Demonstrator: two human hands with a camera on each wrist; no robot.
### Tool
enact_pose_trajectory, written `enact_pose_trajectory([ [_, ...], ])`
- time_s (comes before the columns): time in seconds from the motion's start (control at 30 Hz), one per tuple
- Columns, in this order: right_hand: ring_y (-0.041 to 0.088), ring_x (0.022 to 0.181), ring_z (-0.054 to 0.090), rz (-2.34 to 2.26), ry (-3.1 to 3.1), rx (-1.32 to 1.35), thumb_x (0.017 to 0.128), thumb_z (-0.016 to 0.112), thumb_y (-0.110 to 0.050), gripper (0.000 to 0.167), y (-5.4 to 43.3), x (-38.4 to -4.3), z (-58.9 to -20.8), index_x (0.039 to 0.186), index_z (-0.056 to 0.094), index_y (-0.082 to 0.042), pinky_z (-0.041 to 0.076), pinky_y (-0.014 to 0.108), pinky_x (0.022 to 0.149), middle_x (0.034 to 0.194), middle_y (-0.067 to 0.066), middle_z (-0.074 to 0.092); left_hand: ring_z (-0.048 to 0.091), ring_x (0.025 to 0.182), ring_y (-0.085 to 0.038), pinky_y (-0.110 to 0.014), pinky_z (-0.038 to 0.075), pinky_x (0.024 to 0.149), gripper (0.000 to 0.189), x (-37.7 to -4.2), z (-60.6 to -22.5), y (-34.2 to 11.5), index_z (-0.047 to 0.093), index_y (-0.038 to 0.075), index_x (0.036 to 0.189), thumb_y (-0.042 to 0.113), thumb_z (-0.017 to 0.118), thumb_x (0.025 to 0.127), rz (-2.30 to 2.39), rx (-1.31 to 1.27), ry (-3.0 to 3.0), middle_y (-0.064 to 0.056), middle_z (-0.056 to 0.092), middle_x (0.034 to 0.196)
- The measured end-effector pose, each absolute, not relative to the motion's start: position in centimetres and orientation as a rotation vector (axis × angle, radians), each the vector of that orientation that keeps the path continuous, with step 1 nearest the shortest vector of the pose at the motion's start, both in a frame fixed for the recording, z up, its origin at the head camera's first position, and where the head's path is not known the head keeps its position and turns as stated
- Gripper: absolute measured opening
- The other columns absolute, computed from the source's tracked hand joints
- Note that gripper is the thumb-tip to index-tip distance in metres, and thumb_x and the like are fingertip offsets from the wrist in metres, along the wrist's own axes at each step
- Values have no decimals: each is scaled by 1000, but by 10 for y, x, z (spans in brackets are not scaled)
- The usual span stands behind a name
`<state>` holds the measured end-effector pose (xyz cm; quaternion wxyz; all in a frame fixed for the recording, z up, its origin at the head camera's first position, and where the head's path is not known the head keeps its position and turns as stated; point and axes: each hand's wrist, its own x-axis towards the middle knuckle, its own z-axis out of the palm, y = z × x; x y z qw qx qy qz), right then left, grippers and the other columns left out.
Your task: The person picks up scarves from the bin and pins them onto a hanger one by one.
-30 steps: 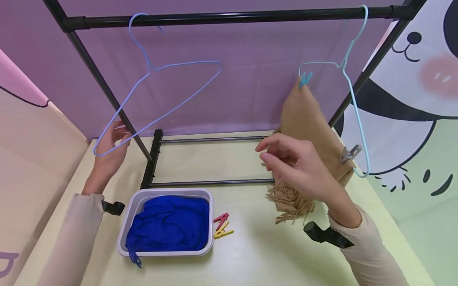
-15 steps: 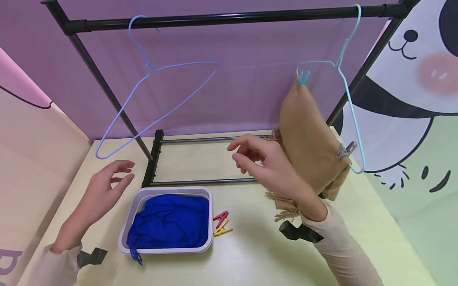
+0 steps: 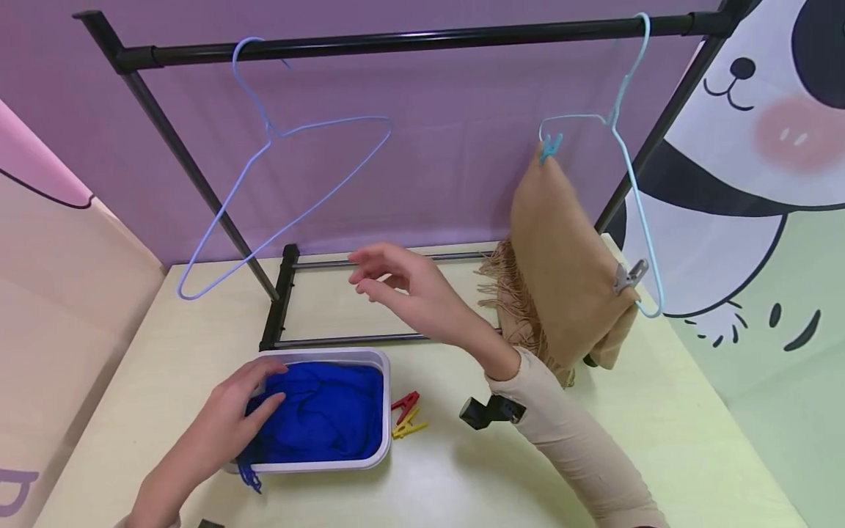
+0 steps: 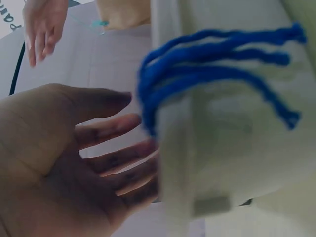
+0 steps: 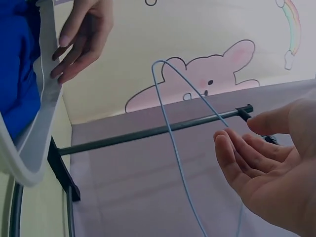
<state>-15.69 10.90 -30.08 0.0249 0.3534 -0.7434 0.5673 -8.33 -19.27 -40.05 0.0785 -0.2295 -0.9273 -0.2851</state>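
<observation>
Your left hand (image 3: 227, 414), loosely spread and empty, is over the tub (image 3: 330, 465), apparently fetching the blue cloth (image 3: 330, 414) inside, which should next call for gathering its folds; your empty right hand (image 3: 419, 293) hovers, relaxed.

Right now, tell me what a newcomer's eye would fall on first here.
Probably the vivid blue cloth, bunched in the white tub low and left of centre in the head view, with the left hand at its left side. Next, likely, the tan fringed cloth, clipped to the pale-blue hanger toward the right of the black rack.
</observation>
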Motion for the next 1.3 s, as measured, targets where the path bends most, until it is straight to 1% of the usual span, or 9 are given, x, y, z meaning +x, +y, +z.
enact_pose_trajectory([
  [0.17,21,104,66,1918,-2243,1152,100,56,-4,33,80,-176,-294,133,54,0,55,34,87,118,16,66,63,111,-28,-51,51,91,38,-83,-413,-195,62,7,122,3,74,87,-853,-738,-2814,-8,64,121],
  [0.4,26,107,67,2159,-2113,1099,100,57,-4,33,43,-199,-278,131,54,5,54,34,91,120,19,66,60,117,-32,-52,49,94,39,-85,-424,-190,63,5,122,5,76,86,-801,-700,-2879,-11,64,122],
  [0.6,32,108,67,2426,-1956,978,100,55,-1,33,13,-213,-275,131,53,11,54,34,92,122,28,64,62,110,-37,-54,49,93,39,-83,-425,-174,64,2,118,-1,76,81,-745,-572,-2978,-17,67,115],
  [0.77,32,117,63,2626,-1871,852,101,54,-2,40,-8,-230,-271,138,45,10,52,31,95,130,28,59,66,90,-37,-52,52,79,37,-84,-423,-158,64,3,108,-7,76,74,-577,-492,-2933,-16,66,96],
  [0.9,34,125,58,2792,-1745,795,101,52,1,44,-21,-241,-269,143,40,8,50,33,99,135,27,56,63,76,-38,-52,51,61,31,-87,-424,-145,61,2,104,-9,67,75,-449,-423,-2948,-15,61,83],
  [1.0,35,126,56,2894,-1636,754,101,50,2,42,-30,-247,-266,142,40,7,49,36,100,136,28,55,62,70,-39,-52,50,54,30,-89,-427,-139,60,0,103,-10,63,75,-392,-412,-2929,-17,59,79],
  [1.13,36,116,61,2957,-1529,730,103,49,-1,32,-38,-249,-258,134,46,9,49,40,100,132,31,57,61,66,-39,-51,49,52,31,-91,-431,-137,61,0,100,-11,64,72,-357,-430,-2847,-17,60,77],
  [1.23,30,98,67,2938,-1540,722,103,52,-3,22,-37,-247,-253,123,54,6,54,39,92,116,27,67,61,63,-38,-50,48,50,29,-91,-433,-139,61,0,98,-11,64,72,-354,-421,-2831,-17,59,75],
  [1.3,24,85,67,2901,-1560,734,102,54,-4,16,-33,-245,-251,115,58,2,56,34,82,101,20,70,60,63,-38,-49,48,49,28,-91,-433,-139,61,1,99,-11,64,73,-365,-399,-2844,-17,59,75],
])
